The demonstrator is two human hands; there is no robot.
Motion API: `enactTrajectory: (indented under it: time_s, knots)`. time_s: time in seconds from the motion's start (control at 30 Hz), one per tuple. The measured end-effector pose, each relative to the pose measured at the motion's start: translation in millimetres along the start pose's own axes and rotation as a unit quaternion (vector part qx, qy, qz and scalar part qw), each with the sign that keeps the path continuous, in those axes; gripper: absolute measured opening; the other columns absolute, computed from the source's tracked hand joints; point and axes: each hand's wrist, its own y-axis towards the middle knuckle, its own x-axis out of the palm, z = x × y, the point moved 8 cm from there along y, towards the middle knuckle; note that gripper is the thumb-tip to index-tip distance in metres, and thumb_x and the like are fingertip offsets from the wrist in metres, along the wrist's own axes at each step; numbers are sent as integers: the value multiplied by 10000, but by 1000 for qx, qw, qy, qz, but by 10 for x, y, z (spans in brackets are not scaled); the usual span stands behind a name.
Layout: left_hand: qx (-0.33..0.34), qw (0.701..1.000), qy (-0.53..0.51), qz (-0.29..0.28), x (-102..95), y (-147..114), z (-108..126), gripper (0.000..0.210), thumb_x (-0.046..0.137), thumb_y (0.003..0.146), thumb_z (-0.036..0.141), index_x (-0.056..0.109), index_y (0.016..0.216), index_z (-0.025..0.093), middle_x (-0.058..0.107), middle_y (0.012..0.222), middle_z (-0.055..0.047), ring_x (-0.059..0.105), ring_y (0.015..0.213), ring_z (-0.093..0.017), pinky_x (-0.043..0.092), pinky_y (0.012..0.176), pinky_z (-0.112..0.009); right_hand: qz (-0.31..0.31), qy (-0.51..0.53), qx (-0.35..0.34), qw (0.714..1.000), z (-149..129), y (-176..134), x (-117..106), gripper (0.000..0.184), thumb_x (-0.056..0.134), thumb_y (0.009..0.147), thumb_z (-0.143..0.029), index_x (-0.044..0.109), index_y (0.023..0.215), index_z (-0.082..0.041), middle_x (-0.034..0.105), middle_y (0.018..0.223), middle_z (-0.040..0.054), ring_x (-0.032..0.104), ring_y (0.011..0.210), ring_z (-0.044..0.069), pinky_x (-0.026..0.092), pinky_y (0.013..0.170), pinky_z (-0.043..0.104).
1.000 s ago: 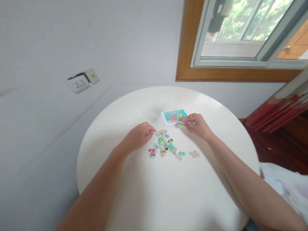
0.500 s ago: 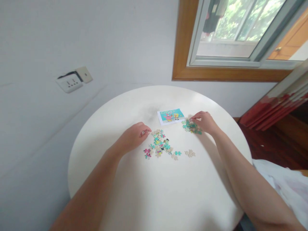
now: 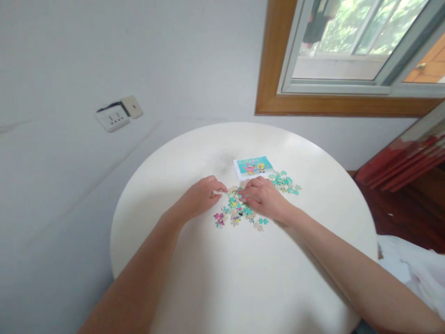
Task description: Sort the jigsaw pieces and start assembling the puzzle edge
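Observation:
A loose pile of jigsaw puzzle pieces (image 3: 236, 208), teal, pink, yellow and beige, lies mid-table. At its upper left edge, my left hand (image 3: 201, 197) is curled in a pinch; whatever is between thumb and forefinger is too small to make out. My right hand (image 3: 262, 197) reaches over the pile's upper right, its bent fingertips closed at a puzzle piece (image 3: 242, 196) and partly hiding the pieces beneath. A second, mostly teal heap of pieces (image 3: 287, 182) lies beyond my right hand. Behind both, a picture card (image 3: 255, 166) with two cartoon figures lies flat, its lower edge partly covered by my right hand.
The round white table (image 3: 194, 278) stands against a wall with a socket plate (image 3: 113, 117). A wood-framed window (image 3: 342, 105) is at the back right, beside a red and cream curtain (image 3: 410, 157). White cloth (image 3: 413, 264) lies by the table's right side.
My right hand has moved left from the teal heap to the central pile. My left hand stays beside the pile, its pinch looking slightly looser. The camera view has shifted a little left.

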Motion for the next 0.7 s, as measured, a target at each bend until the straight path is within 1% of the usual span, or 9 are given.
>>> enactTrajectory:
  time_s: [0.13, 0.27, 0.43, 0.57, 0.63, 0.7]
  knots:
    - [3, 1000, 12, 11, 8, -11, -50, 361, 478, 796, 87, 691, 1072, 179, 580, 945, -64, 584, 860, -198, 481, 828, -324, -10, -22, 9, 1000, -46, 11, 69, 302, 611, 900, -374, 700, 1157, -242, 628, 1101, 89, 504, 1011, 246, 368, 880, 388]
    - [-6, 999, 38, 30, -20, -19, -109, 441, 449, 797, 68, 671, 1157, 191, 566, 964, -68, 580, 914, -212, 475, 883, -356, -10, -23, 1, 1000, -43, 1, 69, 259, 588, 917, -341, 714, 1122, -247, 630, 1092, 85, 500, 1021, 241, 347, 885, 389]
    - [-26, 997, 54, 53, -99, -21, -139, 452, 403, 799, 49, 697, 1118, 176, 566, 936, -74, 581, 879, -213, 485, 869, -362, 6, -34, -10, 999, -23, -16, 20, 203, 594, 912, -302, 747, 1031, -240, 652, 1041, 79, 509, 1006, 241, 330, 850, 385]
    - [-24, 996, 55, 61, -108, -29, -130, 428, 419, 806, 74, 699, 1115, 168, 571, 940, -77, 578, 847, -213, 489, 865, -373, 17, -35, -30, 999, -44, -23, -31, 188, 580, 914, -260, 756, 967, -223, 674, 1007, 76, 520, 995, 238, 326, 853, 389]
    - [-22, 997, 50, 57, -89, -30, -122, 411, 433, 812, 91, 693, 1120, 170, 573, 951, -76, 578, 841, -209, 489, 869, -372, 26, -26, -27, 999, -29, -20, -51, 186, 575, 915, -249, 757, 933, -217, 683, 996, 73, 526, 994, 239, 331, 867, 391]
    - [-19, 997, 44, 52, -71, -28, -116, 390, 443, 822, 110, 690, 1117, 174, 577, 960, -75, 579, 841, -205, 490, 871, -367, 40, 0, -6, 999, 29, -14, -68, 176, 582, 910, -244, 756, 896, -217, 692, 977, 67, 540, 978, 232, 344, 878, 387]
